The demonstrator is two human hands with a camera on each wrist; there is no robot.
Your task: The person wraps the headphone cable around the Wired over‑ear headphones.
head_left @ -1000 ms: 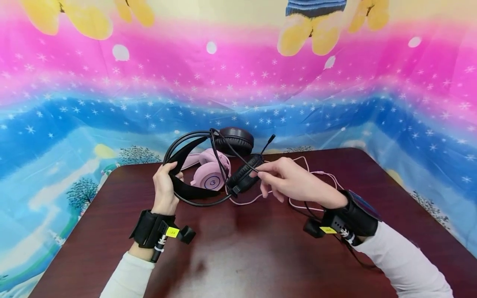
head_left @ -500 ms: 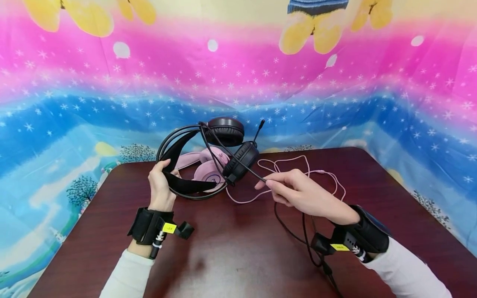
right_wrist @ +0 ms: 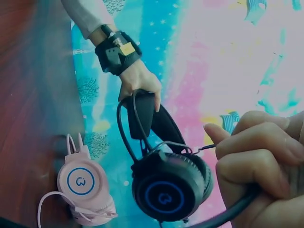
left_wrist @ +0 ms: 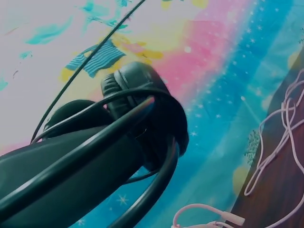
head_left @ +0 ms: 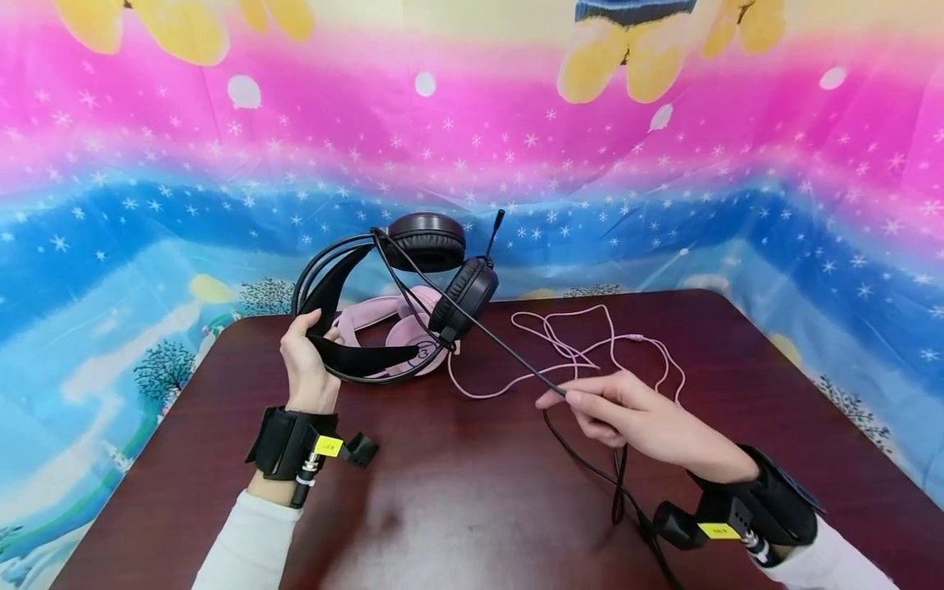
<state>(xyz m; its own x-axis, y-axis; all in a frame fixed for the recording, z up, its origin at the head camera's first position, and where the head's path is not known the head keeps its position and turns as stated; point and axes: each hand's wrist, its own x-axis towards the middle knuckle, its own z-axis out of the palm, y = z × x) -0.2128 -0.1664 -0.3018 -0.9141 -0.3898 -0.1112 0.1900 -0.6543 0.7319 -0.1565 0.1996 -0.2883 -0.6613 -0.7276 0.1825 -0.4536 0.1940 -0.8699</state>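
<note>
My left hand [head_left: 304, 360] grips the headband of a black headset [head_left: 435, 274] and holds it up above the table, ear cups and microphone boom pointing away. From the near ear cup [right_wrist: 170, 194] its black cable [head_left: 509, 348] runs taut down to my right hand [head_left: 590, 403], which pinches it between thumb and fingers [right_wrist: 251, 156]. Below that hand the cable hangs slack toward the table's front edge. The left wrist view shows the headband and ear cups [left_wrist: 137, 109] close up. A pink cat-ear headset [head_left: 401, 328] lies on the table behind the black one.
The pink headset's thin pink cable [head_left: 590, 348] lies in loose loops on the dark wooden table [head_left: 457, 508], just beyond my right hand. A bright pink and blue starry cloth [head_left: 664, 205] hangs behind and around the table.
My right hand has slid down the black cable toward me and to the right, drawing it out taut. The left hand has lifted the black headset a little higher.
</note>
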